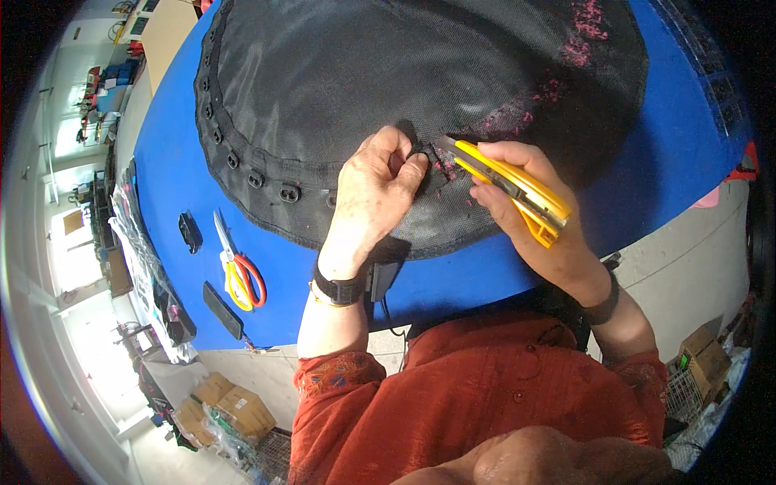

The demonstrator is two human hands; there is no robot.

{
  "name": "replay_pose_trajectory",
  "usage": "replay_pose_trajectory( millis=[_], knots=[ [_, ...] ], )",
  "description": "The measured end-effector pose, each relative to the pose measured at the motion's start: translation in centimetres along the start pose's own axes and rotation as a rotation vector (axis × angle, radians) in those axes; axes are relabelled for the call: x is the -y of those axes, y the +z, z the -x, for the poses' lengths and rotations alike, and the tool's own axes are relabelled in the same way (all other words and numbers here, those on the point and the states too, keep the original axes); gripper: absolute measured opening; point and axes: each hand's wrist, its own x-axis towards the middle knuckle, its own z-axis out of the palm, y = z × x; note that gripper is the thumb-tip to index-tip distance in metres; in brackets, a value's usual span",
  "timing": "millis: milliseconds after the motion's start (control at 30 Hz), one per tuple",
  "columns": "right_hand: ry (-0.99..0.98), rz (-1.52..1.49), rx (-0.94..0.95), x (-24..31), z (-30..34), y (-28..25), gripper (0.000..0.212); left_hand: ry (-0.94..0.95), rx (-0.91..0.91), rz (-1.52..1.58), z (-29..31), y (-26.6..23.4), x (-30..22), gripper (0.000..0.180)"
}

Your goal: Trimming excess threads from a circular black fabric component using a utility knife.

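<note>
A round black mesh sheet with a bound edge and a row of black plastic clips lies across the blue tabletop. My left hand is closed, pinching a small bit of black fabric on the mesh between thumb and fingers. In my right hand is a yellow utility knife, gripped with its blade out and pointing left at that fabric. Whether the blade touches it is hard to make out. Pink thread scraps are scattered around the spot and farther up the mesh.
To the left of my left hand lie scissors with red and yellow handles, a flat black piece and a small black object. Clear plastic-wrapped goods line the table's left edge. Cardboard boxes stand on the floor below left.
</note>
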Motion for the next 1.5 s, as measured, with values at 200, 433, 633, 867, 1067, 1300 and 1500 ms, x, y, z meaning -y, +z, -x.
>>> replay_pose_trajectory(
  millis=[200,433,633,867,1067,1300,1500],
  knots=[
    [-0.067,0.034,0.011,-0.5,-0.4,0.1,0.032,0.007,0.044,-0.010,0.0,-0.3,-0.2,0.015],
    [-0.056,0.023,0.013,-0.5,-0.5,0.2,0.032,0.001,0.027,0.008,-0.1,-0.2,-0.2,0.018],
    [-0.031,0.028,0.054,-0.3,-0.4,0.0,0.032,-0.013,0.035,0.013,0.0,-0.3,-0.4,0.018],
    [-0.116,0.115,0.107,0.5,-0.2,-0.6,0.031,0.022,0.037,-0.036,-0.1,-0.4,0.2,0.018],
    [-0.037,0.131,0.165,1.8,0.9,-1.7,0.033,-0.018,0.059,0.008,-0.1,-0.4,0.3,0.018],
    [0.096,0.009,0.151,1.2,2.0,-1.9,0.031,-0.019,0.040,0.093,0.1,-0.5,-0.9,0.029],
    [0.086,0.019,0.128,1.1,2.2,-1.5,0.030,0.101,0.003,-0.211,0.3,-0.3,-0.9,0.034]
  ],
)
